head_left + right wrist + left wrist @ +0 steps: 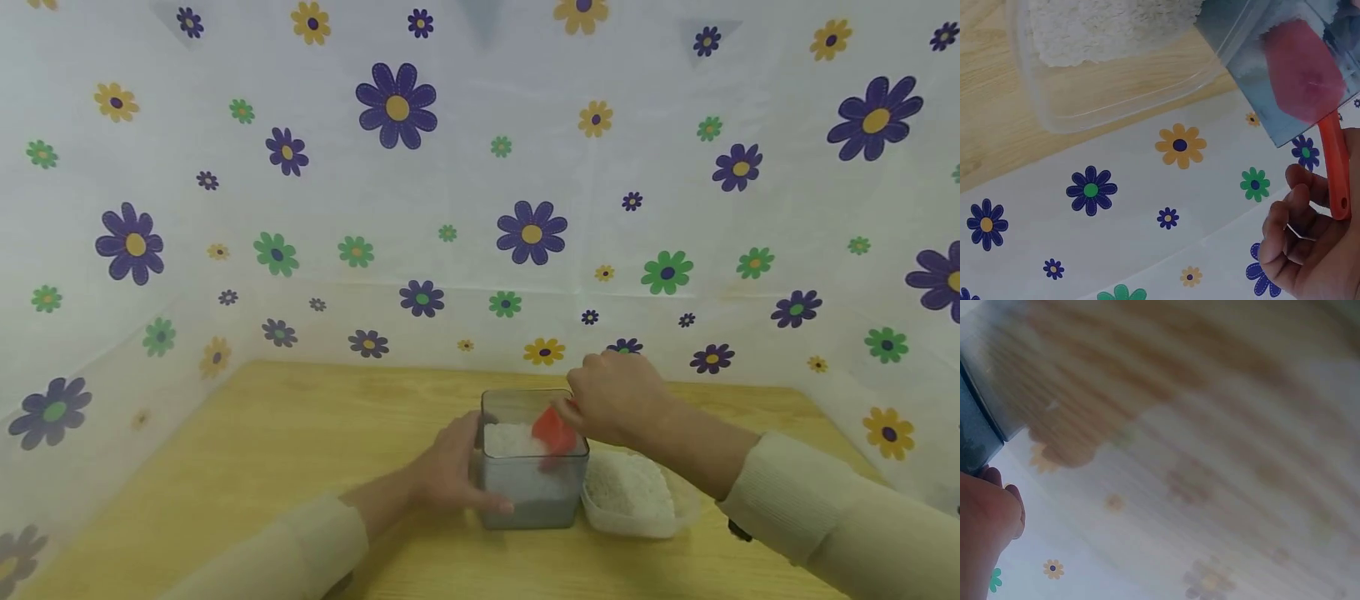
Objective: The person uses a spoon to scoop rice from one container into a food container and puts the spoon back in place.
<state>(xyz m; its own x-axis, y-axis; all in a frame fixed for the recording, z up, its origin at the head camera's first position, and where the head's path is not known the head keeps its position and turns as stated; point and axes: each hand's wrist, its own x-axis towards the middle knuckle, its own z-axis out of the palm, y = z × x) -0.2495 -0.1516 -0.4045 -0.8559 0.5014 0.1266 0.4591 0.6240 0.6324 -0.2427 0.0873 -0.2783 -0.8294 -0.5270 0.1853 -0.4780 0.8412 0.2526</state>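
Observation:
A tall square clear bin (pixel 532 504) stands on the table with white rice (pixel 510 438) inside. My left hand (pixel 453 468) holds it by its left side, thumb across the front and fingers toward the back. From above, my right hand (pixel 621 398) grips the handle of a red scoop (pixel 553 432), whose head is tilted down inside the bin. In the right wrist view the scoop's orange-red handle (pixel 1335 169) lies against the palm, with the fingers curled. Only a bin corner (pixel 979 419) and part of the left hand (pixel 988 509) show in the left wrist view.
Right beside the bin sits a low clear plastic tub (pixel 637 527), holding more rice (pixel 637 492) heaped at one end. The wooden table (pixel 300 450) reaches back to a white sheet with printed flowers (pixel 450 183), which also hangs along both sides.

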